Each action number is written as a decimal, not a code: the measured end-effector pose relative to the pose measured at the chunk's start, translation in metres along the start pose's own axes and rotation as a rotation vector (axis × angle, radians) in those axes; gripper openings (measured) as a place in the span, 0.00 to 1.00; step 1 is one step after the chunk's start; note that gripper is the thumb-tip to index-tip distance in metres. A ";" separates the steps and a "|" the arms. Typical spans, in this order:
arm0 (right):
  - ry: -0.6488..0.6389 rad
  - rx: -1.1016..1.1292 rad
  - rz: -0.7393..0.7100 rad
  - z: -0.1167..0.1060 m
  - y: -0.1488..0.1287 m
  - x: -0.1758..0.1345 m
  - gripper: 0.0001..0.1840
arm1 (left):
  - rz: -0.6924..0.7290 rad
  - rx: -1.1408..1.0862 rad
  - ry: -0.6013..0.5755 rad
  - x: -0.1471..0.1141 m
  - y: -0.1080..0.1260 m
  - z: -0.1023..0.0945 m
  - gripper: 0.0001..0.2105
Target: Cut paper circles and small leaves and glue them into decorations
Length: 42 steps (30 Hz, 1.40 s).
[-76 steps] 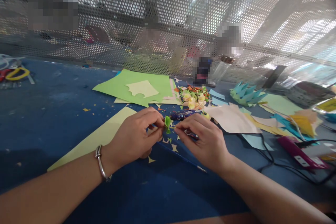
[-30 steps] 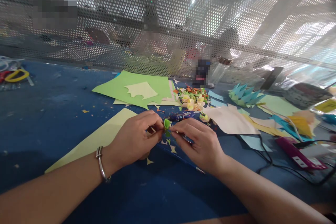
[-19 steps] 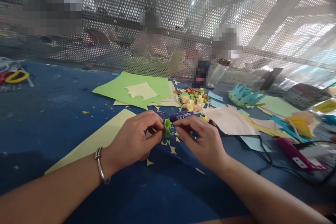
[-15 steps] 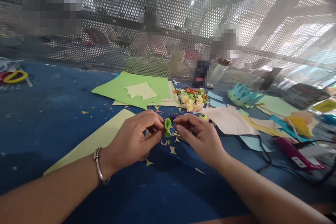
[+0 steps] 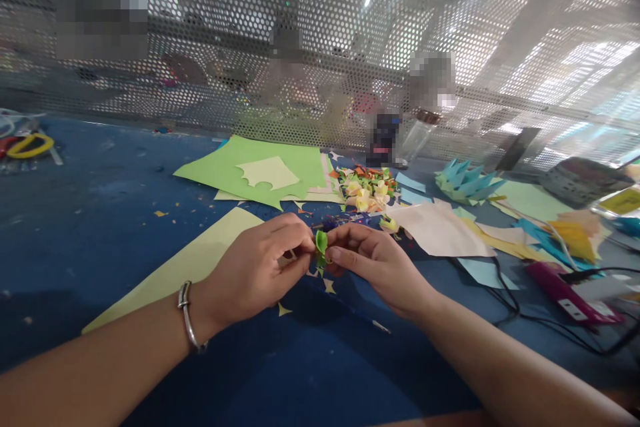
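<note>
Between my two hands is a small curled green paper piece [image 5: 321, 241], held up above the blue table. My left hand [image 5: 267, 260] pinches its left side between thumb and fingertips; a silver bangle circles that wrist. The fingertips of my right hand [image 5: 373, 261] close on its right side. Several cream and green paper scraps [image 5: 329, 286] lie on the table just below. Behind my hands, a heap of small folded paper flowers [image 5: 364, 192] in cream, green and orange rests on the table, with one pale yellow flower [image 5: 390, 223] apart from it.
Green paper sheets [image 5: 210, 170] lie at the back; a pale yellow sheet [image 5: 165, 280] is partly under my left arm. To the right are a cream sheet [image 5: 440, 230], a blue spiky paper piece [image 5: 465, 180] and a magenta power strip [image 5: 570, 293] with black cables. Yellow-handled scissors [image 5: 30, 145] sit far left.
My right hand has moved slightly left, and its fingertips now meet the green paper piece. My left hand keeps its pinch almost in place.
</note>
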State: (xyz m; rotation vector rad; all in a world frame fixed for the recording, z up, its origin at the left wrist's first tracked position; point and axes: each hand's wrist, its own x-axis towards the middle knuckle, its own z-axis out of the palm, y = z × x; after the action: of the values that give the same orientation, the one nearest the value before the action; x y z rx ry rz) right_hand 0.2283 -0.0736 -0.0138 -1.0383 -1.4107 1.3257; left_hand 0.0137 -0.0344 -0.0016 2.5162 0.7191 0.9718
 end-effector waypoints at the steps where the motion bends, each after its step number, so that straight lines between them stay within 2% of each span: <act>1: 0.001 -0.004 -0.002 0.000 0.000 0.000 0.12 | -0.006 0.002 -0.010 0.000 0.000 0.000 0.04; 14: 0.016 0.020 0.057 0.000 -0.004 0.001 0.16 | -0.040 -0.021 -0.060 0.000 -0.004 0.003 0.03; 25: 0.019 0.045 0.025 -0.002 -0.001 0.000 0.08 | -0.076 -0.018 -0.090 -0.002 -0.002 0.002 0.04; 35: 0.027 -0.004 0.038 -0.001 -0.001 -0.001 0.09 | -0.121 -0.033 -0.121 0.000 -0.002 0.003 0.05; 42: 0.024 -0.062 -0.026 -0.002 0.004 0.000 0.08 | -0.113 -0.033 -0.128 0.000 -0.001 0.004 0.05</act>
State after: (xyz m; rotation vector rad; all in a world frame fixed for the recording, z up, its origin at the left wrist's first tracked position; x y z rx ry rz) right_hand 0.2306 -0.0724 -0.0173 -1.0699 -1.4506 1.2532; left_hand 0.0161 -0.0341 -0.0047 2.4534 0.7894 0.7709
